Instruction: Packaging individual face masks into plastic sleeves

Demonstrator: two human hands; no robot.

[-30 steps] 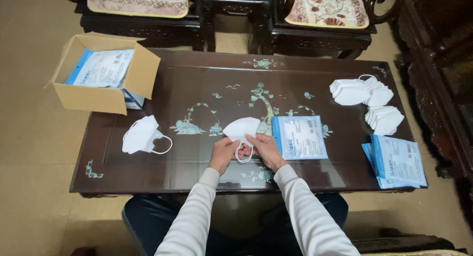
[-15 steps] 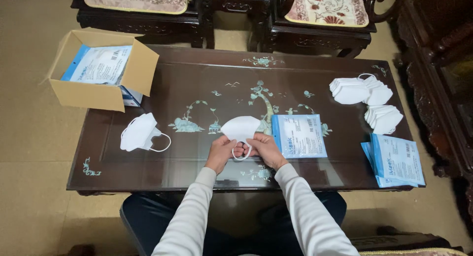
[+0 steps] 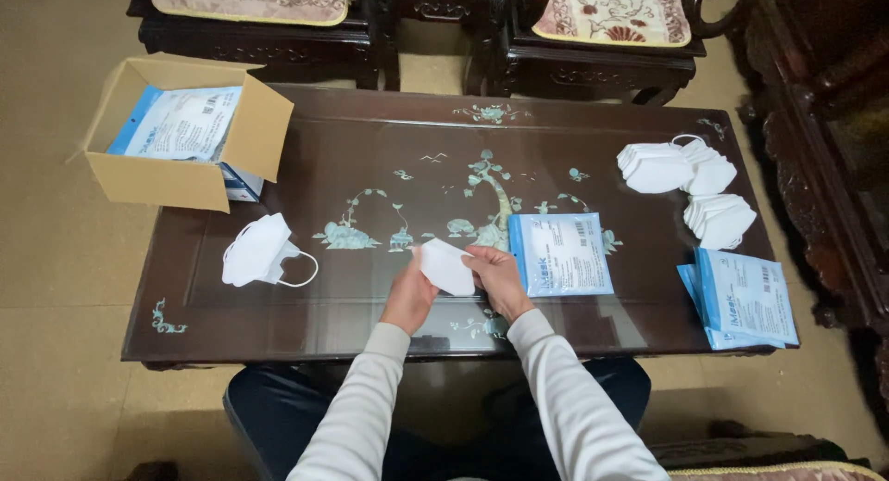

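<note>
A folded white face mask (image 3: 446, 265) is held between both hands just above the near middle of the dark inlaid table (image 3: 389, 148). My left hand (image 3: 408, 292) pinches its left edge and my right hand (image 3: 496, 277) grips its right edge. A blue and white flat packet (image 3: 561, 253) lies right beside my right hand. Another white mask (image 3: 256, 251) with a loose ear loop lies on the table to the left.
An open cardboard box (image 3: 181, 132) with blue and white packets hangs over the table's far left corner. Two piles of white masks (image 3: 687, 180) sit at the right, with more packets (image 3: 742, 297) stacked near the right front corner. Dark wooden chairs (image 3: 593, 32) stand beyond.
The mask was spread open with its ear loop hanging between my hands; now it is folded flat and narrower, and both hands have closed in on it.
</note>
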